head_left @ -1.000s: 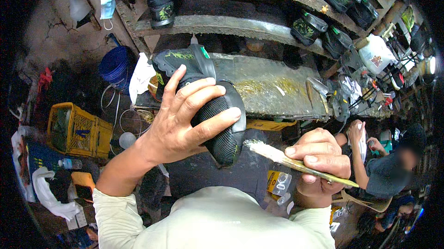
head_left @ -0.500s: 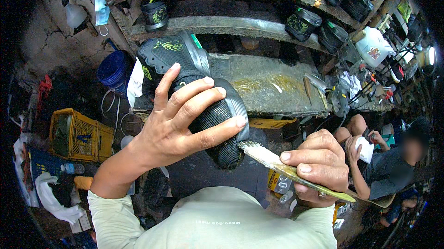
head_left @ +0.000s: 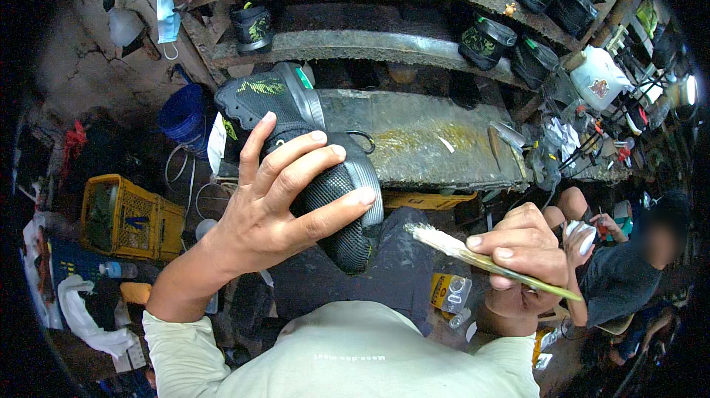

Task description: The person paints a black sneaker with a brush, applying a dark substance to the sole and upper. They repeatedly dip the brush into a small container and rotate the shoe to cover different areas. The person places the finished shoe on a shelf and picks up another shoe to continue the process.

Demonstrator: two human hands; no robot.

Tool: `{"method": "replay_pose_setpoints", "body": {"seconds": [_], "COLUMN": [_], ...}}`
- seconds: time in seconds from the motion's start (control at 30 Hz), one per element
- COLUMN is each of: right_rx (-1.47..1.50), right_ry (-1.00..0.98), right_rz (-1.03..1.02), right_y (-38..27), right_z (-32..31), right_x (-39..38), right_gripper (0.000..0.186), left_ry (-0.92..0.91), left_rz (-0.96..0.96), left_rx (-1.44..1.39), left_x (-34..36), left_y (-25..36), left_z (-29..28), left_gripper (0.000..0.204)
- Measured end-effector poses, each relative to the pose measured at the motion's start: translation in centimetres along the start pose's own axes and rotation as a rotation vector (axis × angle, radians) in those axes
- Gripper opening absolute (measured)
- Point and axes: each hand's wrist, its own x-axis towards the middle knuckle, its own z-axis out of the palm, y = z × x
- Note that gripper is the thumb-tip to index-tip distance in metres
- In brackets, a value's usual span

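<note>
A black mesh sports shoe with a ribbed grey-black sole edge and green markings lies in front of me, toe toward me and heel at the upper left. My left hand is closed over the forefoot, fingers spread across the upper and thumb along the sole edge; the palm side is hidden. To its right, my right hand pinches a flat brush with white-coated bristles and a yellowish-green handle. Its bristle tip points at the shoe but stands apart from it. A thin dark loop shows beside the sole.
Behind the shoe is a worn workbench with a stained top and hand tools at its right end. Shelves above carry several black shoes. A yellow crate and blue bucket stand left. A seated person works at the right.
The brush has drawn back to the right, off the shoe's sole edge, along with my right hand. The shoe and my left hand have shifted slightly left.
</note>
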Motion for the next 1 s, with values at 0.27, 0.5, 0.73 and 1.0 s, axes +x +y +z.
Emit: {"method": "replay_pose_setpoints", "body": {"seconds": [0.27,0.5,0.73,1.0], "right_rx": [0.222,0.206,0.205,0.092], "right_ry": [0.210,0.177,0.111,0.034], "right_rz": [0.114,0.157,0.115,0.084], "right_y": [0.3,0.1,0.0,-0.3], "right_z": [2.0,2.0,1.7,1.1], "right_x": [0.1,0.4,0.3,0.6], "right_gripper": [0.023,0.019,0.021,0.029], "left_ry": [-0.012,-0.037,-0.134,-0.313], "left_rz": [-0.028,-0.006,-0.108,-0.240], "left_rx": [-0.128,-0.120,-0.206,-0.307], "left_x": [0.5,0.9,1.5,1.7], "left_y": [0.7,0.8,1.2,1.9], "left_z": [0.1,-0.4,-1.2,-2.3], "left_gripper": [0.079,0.086,0.107,0.116]}}
